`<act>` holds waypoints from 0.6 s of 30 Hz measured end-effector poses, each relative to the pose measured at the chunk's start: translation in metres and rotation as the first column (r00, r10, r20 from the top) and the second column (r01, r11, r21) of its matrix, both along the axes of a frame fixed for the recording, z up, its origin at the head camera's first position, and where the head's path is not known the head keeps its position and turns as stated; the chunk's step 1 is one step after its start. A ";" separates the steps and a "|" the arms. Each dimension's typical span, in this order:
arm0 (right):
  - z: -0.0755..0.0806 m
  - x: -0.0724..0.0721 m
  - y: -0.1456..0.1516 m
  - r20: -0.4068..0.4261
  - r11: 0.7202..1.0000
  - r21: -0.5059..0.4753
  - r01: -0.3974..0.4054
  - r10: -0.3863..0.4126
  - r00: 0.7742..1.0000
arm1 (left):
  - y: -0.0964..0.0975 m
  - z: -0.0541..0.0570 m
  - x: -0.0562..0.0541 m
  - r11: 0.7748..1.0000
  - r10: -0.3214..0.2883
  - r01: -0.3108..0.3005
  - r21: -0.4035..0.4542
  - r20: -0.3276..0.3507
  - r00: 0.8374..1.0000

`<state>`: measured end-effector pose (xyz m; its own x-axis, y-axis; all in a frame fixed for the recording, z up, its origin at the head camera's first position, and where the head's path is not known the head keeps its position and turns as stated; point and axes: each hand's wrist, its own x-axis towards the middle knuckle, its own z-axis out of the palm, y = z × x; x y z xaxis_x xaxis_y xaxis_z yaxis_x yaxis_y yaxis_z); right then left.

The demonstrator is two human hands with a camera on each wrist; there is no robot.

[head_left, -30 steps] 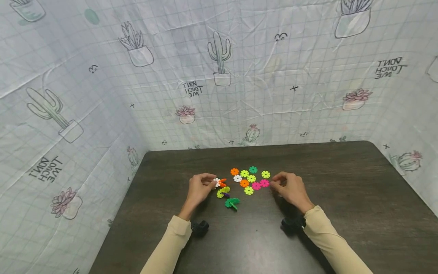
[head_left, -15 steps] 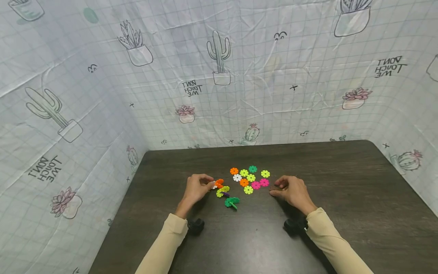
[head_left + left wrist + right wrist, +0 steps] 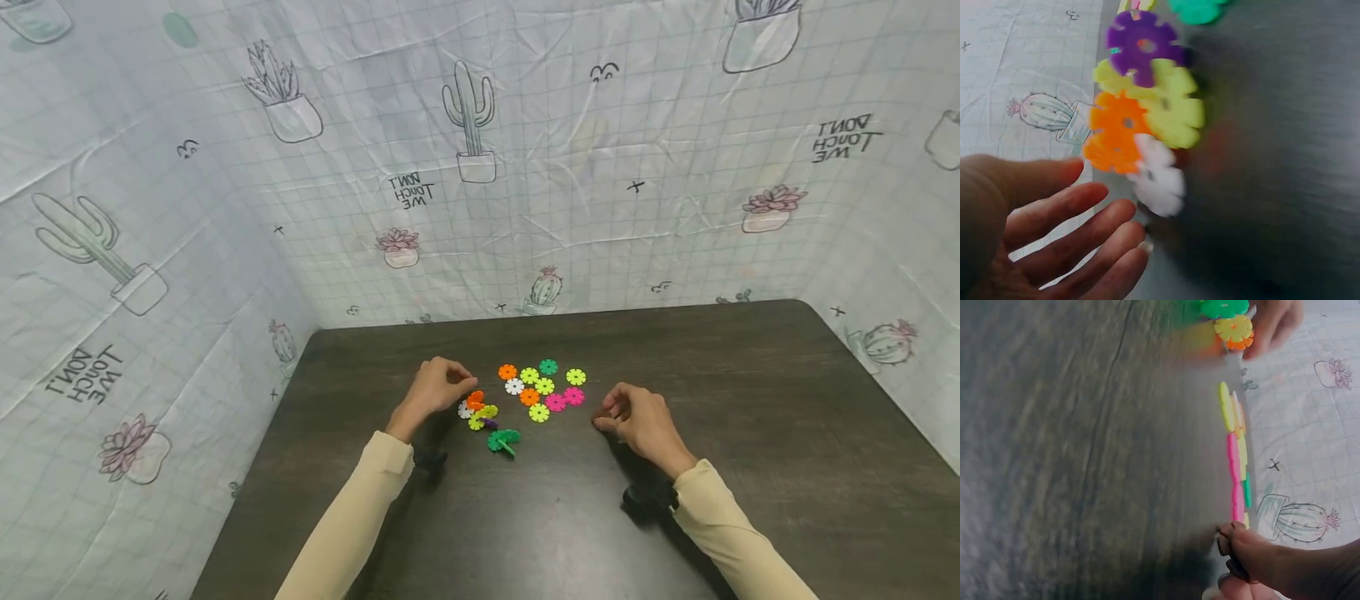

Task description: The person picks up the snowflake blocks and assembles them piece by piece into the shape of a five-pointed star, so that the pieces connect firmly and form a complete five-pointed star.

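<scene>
My left hand hovers just beyond joined notched discs, its fingers loosely extended and holding nothing. In the left wrist view, a white disc and orange discs form one piece near the fingertips. Next to it is a piece of yellow discs with a purple disc. A joined green piece lies nearer me. My right hand, right of the loose discs, appears to pinch a small dark brown disc between thumb and fingers; the hand mostly hides it.
Several loose flat discs lie mid-table, among them pink, white, orange, yellow and green ones. The dark wooden table meets a cactus-print cloth at the back and sides.
My left hand has set the white-and-orange piece down beside the yellow one, let go and moved up from it. The right hand has shifted slightly away from the pink discs.
</scene>
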<state>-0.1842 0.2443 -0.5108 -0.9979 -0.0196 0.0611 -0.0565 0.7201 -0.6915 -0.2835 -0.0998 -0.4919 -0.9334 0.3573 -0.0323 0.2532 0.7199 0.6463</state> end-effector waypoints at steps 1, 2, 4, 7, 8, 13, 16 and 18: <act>0.001 0.001 0.000 -0.009 1.000 -0.005 -0.005 0.005 1.000 | 0.004 0.002 -0.004 1.000 -0.024 0.024 -0.020 0.013 1.000; 0.002 0.003 0.000 -0.018 1.000 -0.012 -0.011 0.011 1.000 | 0.009 0.005 -0.008 0.998 -0.045 0.046 -0.039 0.025 0.999; 0.003 0.006 -0.001 -0.027 0.999 -0.030 -0.021 0.020 0.999 | 0.019 0.009 -0.015 0.994 -0.086 0.089 -0.069 0.050 0.995; 0.005 0.010 -0.001 -0.025 0.998 -0.052 -0.025 0.024 0.999 | 0.036 0.013 -0.024 0.987 -0.122 0.129 -0.096 0.078 0.990; 0.006 0.011 -0.001 -0.020 0.998 -0.058 -0.024 0.023 1.000 | 0.041 0.013 -0.027 0.986 -0.128 0.135 -0.101 0.080 0.989; 0.009 0.016 -0.002 -0.010 0.997 -0.068 -0.023 0.023 1.000 | 0.062 0.008 -0.035 0.979 -0.121 0.129 -0.157 0.064 0.991; 0.010 0.017 -0.002 -0.022 0.997 -0.065 -0.031 0.029 0.999 | 0.068 0.004 -0.036 0.976 -0.103 0.110 -0.188 0.049 0.993; 0.010 0.018 -0.001 -0.034 0.998 -0.061 -0.031 0.029 0.999 | 0.070 0.001 -0.037 0.977 -0.094 0.100 -0.188 0.040 0.995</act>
